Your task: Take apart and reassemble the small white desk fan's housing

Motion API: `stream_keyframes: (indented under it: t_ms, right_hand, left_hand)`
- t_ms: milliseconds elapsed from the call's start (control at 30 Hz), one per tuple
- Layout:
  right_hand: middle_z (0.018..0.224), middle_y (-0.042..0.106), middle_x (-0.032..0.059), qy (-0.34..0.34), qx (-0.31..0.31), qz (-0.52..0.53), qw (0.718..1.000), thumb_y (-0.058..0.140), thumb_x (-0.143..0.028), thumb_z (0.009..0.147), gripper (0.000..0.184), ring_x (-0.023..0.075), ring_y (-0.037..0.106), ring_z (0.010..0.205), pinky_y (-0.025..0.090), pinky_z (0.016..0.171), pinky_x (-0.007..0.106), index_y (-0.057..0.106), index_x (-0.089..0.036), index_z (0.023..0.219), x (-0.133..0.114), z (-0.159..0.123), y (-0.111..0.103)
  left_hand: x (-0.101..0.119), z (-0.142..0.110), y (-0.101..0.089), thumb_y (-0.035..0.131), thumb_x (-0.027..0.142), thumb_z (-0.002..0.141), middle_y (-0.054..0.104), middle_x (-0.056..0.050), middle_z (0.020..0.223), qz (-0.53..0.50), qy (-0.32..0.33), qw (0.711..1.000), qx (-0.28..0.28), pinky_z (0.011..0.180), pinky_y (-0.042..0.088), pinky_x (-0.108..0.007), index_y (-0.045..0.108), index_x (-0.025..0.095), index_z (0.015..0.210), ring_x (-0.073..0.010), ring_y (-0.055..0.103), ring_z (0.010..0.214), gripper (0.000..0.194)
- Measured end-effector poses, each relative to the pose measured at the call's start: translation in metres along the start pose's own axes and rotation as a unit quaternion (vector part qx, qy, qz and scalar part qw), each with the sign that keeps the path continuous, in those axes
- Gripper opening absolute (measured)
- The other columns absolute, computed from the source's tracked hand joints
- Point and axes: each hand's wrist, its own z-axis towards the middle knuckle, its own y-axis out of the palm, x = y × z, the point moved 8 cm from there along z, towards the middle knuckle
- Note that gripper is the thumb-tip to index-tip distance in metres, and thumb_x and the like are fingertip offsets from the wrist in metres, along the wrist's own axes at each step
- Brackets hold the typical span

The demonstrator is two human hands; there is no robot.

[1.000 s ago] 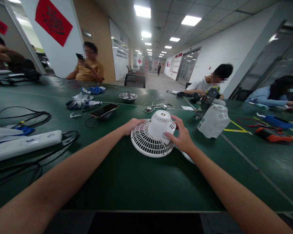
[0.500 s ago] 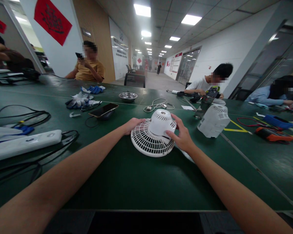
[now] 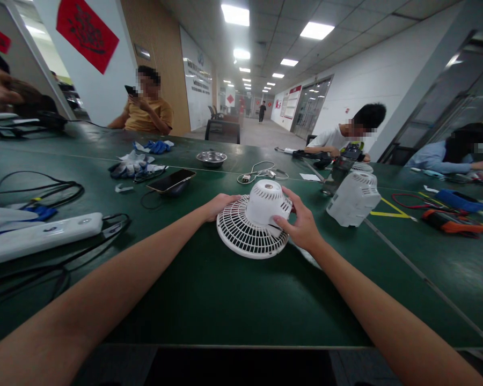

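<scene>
Squarely in the middle of the frame you have the white plastic fan head (image 3: 269,203), a round slatted grille (image 3: 241,236) with a domed, vented motor cover (image 3: 261,206) rising from it, dome uppermost. Its axis runs from the grille, lower left, to the crown of the dome, slightly upper right; the whole piece lies between your hands, beyond your forearms. Your left hand (image 3: 220,206) has hold of the grille's upper-left rim, fingers nearly together. Your right hand (image 3: 304,222) is half curled around the cover's right side, thumb on the near face, fingers behind it. So your right is the nearer hand to the dome, your left to the rim. Whether the grille's near edge rests on the dark green tabletop (image 3: 225,311) is hard to tell from this angle.

Just beyond, toward upper centre, lie a coiled white cable (image 3: 261,170) and a round shiny metal bowl (image 3: 211,158). Left of centre sits a black-screened phone (image 3: 172,180); at the left edge, a long white power strip (image 3: 48,236). Right of your right hand stands a white vented plastic housing (image 3: 354,201), well apart from it.
</scene>
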Motion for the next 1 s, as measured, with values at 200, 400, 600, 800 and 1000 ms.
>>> stream_keyframes:
  t_ms: [200,400,600,800,1000]
  right_hand:
    - [0.139,0.06,0.0085,-0.018,0.005,-0.027,0.999,0.071,-0.049,0.085,0.076,0.031,0.063,0.104,0.054,0.092,0.058,0.04,-0.037,0.152,-0.0041,0.0015,-0.0011]
    - [0.147,0.055,0.0079,-0.024,-0.02,-0.033,0.999,0.071,-0.045,0.086,0.079,0.0374,0.058,0.123,0.052,0.096,0.061,0.035,-0.038,0.156,-0.0056,0.0019,0.0005]
    - [0.158,0.043,0.0052,-0.01,-0.045,-0.02,0.999,0.078,-0.044,0.08,0.093,0.0396,0.055,0.129,0.049,0.102,0.065,0.028,-0.04,0.158,-0.0044,0.0019,0.0027]
    - [0.159,0.042,0.0071,-0.011,-0.039,-0.037,0.999,0.077,-0.044,0.079,0.095,0.0383,0.058,0.126,0.049,0.102,0.064,0.026,-0.036,0.159,-0.0065,0.0016,0.0032]
    - [0.15,0.053,0.0102,0.022,-0.032,-0.039,0.999,0.076,-0.045,0.079,0.096,0.0369,0.063,0.117,0.052,0.097,0.06,0.025,-0.034,0.16,-0.0023,0.0019,0.0028]
  left_hand:
    - [-0.0013,0.0036,-0.0035,0.074,0.029,0.086,0.078,-0.017,0.093,0.014,0.006,1.0,-0.007,0.076,0.06,-0.037,0.075,0.008,0.097,-0.0242,0.076,0.079,0.023]
    - [-0.0017,0.005,-0.004,0.075,0.03,0.085,0.077,-0.018,0.099,0.029,0.008,0.999,-0.016,0.079,0.06,-0.038,0.075,0.008,0.1,-0.0251,0.075,0.083,0.026]
    - [-0.0016,0.006,-0.0053,0.076,0.03,0.084,0.077,-0.018,0.095,0.03,0.01,0.999,-0.014,0.078,0.06,-0.039,0.075,0.008,0.098,-0.0255,0.075,0.081,0.026]
    - [-0.0025,0.0063,-0.0028,0.078,0.029,0.082,0.078,-0.015,0.093,0.006,0.014,1.0,-0.022,0.079,0.06,-0.038,0.074,0.009,0.095,-0.0239,0.075,0.081,0.024]
    - [-0.0034,0.008,-0.0044,0.079,0.031,0.082,0.078,-0.016,0.095,0.011,0.013,1.0,-0.024,0.08,0.06,-0.038,0.075,0.008,0.097,-0.025,0.075,0.083,0.028]
